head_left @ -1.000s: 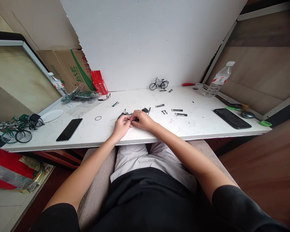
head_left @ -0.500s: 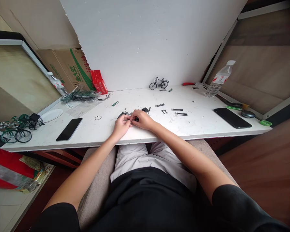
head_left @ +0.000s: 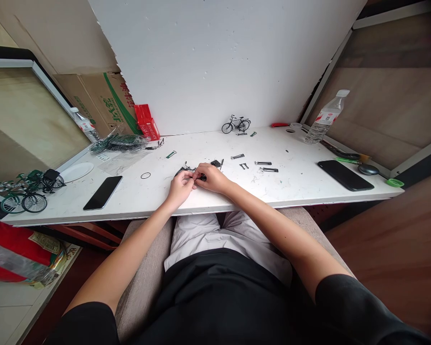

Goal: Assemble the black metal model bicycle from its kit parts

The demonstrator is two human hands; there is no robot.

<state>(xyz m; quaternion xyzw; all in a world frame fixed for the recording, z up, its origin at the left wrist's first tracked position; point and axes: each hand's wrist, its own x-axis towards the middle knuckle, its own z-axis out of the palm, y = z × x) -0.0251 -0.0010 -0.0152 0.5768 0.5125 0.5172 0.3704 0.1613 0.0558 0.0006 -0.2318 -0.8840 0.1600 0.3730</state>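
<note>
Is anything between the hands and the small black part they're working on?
Nothing visible. The left hand and right hand both pinch the black part directly over the table. Loose metal pieces lie apart, to the right.

White bench [head_left: 208, 196] with scuffed, speckled top, front edge nearest the camera. White foam board [head_left: 219, 62] stands along the bench's back edge, torn along its left side. Beige wall [head_left: 50, 28] behind it at the back left corner, cardboard box [head_left: 96, 100] with green print leaning there. Left of the bench, a wood-look panel [head_left: 21, 120] in a white frame. Right of the bench, brown wood-look panels [head_left: 391, 96] with pale trim. Dark brown wood floor [head_left: 391, 249] lower right, pale tile floor [head_left: 7, 306] lower left. Grey upholstered seat [head_left: 143, 273] below the front edge. Even, soft light.
</note>
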